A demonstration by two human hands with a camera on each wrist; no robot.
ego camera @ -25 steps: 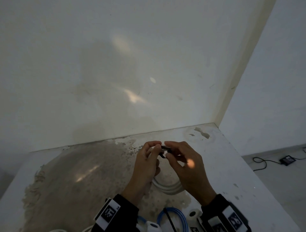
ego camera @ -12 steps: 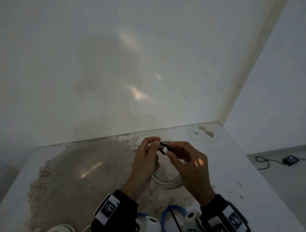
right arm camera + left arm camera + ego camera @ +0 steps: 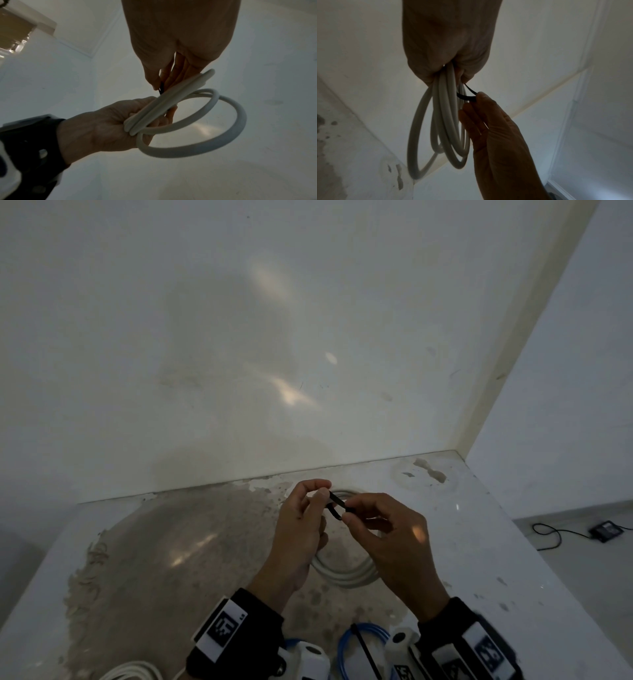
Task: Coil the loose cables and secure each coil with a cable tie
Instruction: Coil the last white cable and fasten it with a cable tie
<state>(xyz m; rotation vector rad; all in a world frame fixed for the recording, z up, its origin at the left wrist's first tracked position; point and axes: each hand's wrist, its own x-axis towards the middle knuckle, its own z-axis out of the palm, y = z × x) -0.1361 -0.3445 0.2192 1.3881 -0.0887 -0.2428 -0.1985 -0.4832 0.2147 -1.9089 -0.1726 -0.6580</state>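
Note:
My left hand grips a coil of white cable above the table, and the loops hang down below both hands. A black cable tie bends in a small loop between the hands. My right hand pinches the tie between thumb and forefinger. In the left wrist view the tie runs from my left fingers past the white cable coil to the right hand. In the right wrist view the left hand clasps the bunched white cable coil, with the tie mostly hidden.
A blue cable coil with a black tie across it lies at the table's near edge. More white cable lies at the near left. The worn table meets a wall behind. A black adapter sits on the floor at right.
The hands have drawn slightly apart, so more of the black tie's loop shows between them. The white coil still hangs from the left hand.

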